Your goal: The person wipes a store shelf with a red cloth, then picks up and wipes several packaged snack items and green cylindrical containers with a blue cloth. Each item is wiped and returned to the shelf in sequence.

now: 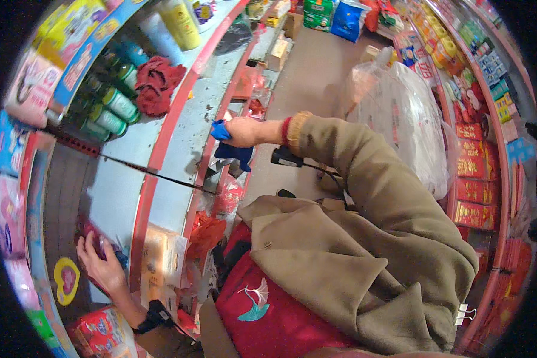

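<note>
The blue cloth is in the person's right hand, whose fingers are closed round it, bunching it with little visible gap. A small tuft pokes out past the fingertips on the left, while a wider flap hangs beneath the fingers on the near side, toward the body. Just left of those same fingers lies a pale shelf flecked with dark specks, and the cloth's tuft is the part closest to it; whether cloth and shelf touch, I cannot tell.

The right hand is plainly the nearer one to the cloth. The left hand is well apart from it, low and to the left, its fingers spread and bent over a dark reddish object (partly hidden, so its kind is unclear). Whether they grip it or only rest against it cannot be told.

As for direction, the tuft points left, away from the right wrist, and the flap points back toward the body. The cloth's longest visible line runs from tuft to flap, crossing beneath the fingers; being crumpled and limp, it has no firm long axis (its middle is covered by the hand).
</note>
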The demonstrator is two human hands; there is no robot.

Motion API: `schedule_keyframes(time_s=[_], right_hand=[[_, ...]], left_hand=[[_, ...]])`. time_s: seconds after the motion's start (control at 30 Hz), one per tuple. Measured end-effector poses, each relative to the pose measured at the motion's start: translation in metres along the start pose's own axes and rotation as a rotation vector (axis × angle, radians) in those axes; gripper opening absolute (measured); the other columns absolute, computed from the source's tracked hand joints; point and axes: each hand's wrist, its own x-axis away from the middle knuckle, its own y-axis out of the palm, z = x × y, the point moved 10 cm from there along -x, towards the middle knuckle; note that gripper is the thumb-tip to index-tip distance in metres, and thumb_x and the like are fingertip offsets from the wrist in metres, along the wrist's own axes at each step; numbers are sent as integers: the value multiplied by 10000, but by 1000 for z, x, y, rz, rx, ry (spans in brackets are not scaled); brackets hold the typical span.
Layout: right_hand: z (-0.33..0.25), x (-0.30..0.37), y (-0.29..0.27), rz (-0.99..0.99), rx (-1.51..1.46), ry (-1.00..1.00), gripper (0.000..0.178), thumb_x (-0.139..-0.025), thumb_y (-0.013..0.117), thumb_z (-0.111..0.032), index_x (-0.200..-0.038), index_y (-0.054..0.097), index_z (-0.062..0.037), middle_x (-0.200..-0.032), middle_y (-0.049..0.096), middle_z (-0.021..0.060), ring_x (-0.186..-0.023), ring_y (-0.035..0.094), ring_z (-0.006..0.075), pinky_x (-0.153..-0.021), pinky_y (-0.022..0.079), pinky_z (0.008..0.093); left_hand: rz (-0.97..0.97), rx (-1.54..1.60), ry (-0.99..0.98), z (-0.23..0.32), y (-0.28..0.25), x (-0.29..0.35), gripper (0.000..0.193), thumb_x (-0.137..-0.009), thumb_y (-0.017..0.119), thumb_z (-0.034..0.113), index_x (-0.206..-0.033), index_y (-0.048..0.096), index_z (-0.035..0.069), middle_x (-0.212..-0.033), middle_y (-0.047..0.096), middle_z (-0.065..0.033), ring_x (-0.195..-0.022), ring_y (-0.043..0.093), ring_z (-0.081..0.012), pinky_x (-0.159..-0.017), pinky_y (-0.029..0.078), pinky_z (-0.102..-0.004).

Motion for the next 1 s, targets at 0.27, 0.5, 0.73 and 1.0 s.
schedule_keyframes(time_s=[0.27, 0.5, 0.73, 1.0], right_hand=[[101, -27, 41, -150, 332, -37, 179, -792, 621, -132, -936, 718, -90, -912, 706, 180, -874, 699, 357, -725, 560, 452], [150, -38, 84, -349, 630, 89, 256, -865, 628, -288, -988, 748, -99, -999, 718, 128, -875, 699, 309, -713, 533, 538], [71, -17, 115, -161, 733, -54, 195, -860, 606, -250, -946, 763, -174, -932, 740, 2, -879, 696, 234, -696, 489, 476], [67, -4, 127, -170, 518, -69, 197, -862, 602, -251, -942, 764, -172, -932, 740, -2, -887, 692, 236, -719, 481, 492]], left_hand=[[-152, 316, 212, 130, 30, 7, 311, -847, 651, 61, -1156, 626, 38, -1298, 522, -179, -1200, 503, -372, -1036, 389, -450], [-510, 621, 471, 261, 65, 9, 271, -818, 637, -1, -1088, 641, 22, -1130, 615, -149, -1088, 594, -305, -931, 479, -386], [-727, 971, 516, 373, 74, -10, 232, -843, 629, 0, -1073, 656, -22, -1066, 630, -140, -1023, 612, -254, -926, 461, -337], [-1008, 1182, 695, 478, 74, 5, 261, -935, 520, 48, -1161, 637, -11, -1173, 617, -104, -1104, 566, -187, -956, 440, -304]])
